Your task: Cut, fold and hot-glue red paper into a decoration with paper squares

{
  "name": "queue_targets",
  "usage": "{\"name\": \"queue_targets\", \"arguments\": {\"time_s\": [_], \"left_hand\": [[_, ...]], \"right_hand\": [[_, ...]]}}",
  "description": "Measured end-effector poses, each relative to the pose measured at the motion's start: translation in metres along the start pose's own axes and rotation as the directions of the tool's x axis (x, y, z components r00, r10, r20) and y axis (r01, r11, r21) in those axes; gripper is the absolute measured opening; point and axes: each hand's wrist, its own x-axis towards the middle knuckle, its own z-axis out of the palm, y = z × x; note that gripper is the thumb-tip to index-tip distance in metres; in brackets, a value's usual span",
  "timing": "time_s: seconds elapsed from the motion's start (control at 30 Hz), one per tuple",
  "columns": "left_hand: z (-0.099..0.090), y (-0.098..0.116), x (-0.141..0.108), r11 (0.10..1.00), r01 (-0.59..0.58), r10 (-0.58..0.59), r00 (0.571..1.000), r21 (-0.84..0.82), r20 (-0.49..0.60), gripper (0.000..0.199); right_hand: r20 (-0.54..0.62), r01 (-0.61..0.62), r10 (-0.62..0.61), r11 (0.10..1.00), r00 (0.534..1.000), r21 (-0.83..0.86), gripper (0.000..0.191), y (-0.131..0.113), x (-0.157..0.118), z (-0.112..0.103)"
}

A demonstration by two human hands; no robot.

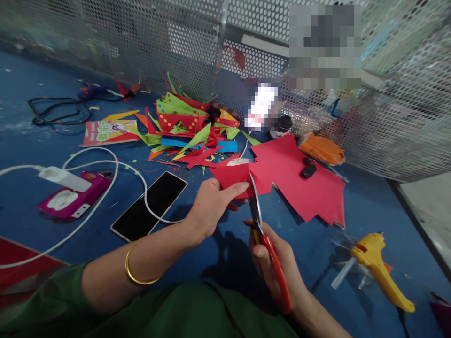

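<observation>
My left hand point(207, 204) pinches a piece of red paper point(232, 176) between thumb and fingers, above the blue surface. My right hand point(275, 253) is closed round the red handles of a pair of scissors point(258, 211). The blades point away from me and meet the red paper just right of my left thumb; part of that paper lies on the far side of them. Beyond, to the right, several larger red sheets point(299, 176) lie overlapped, with a small dark key fob point(308, 168) on top.
Colourful paper strips and scraps point(186, 126) are heaped at the back, before a perforated metal panel point(141, 47). A black-screened phone point(150, 206) and a purple power strip point(75, 195) with white cables are left. A yellow glue gun point(378, 263) lies right; an orange packet point(322, 148) sits behind.
</observation>
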Motion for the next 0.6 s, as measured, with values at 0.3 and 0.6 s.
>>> {"name": "queue_targets", "arguments": {"time_s": [0.3,0.6], "left_hand": [[0.0000,-0.0028,0.0033,0.994,-0.056,0.048,0.995,-0.093,-0.087,0.020],[0.0008,-0.0056,0.0012,0.998,-0.050,0.049,0.997,-0.024,-0.061,0.017]], "right_hand": [[0.020,0.022,-0.021,0.999,1.000,-0.026,0.074,-0.0051,-0.0021,0.0004],[0.044,0.113,-0.110,0.992,0.993,-0.061,0.064,-0.0070,-0.0050,-0.0004]]}}
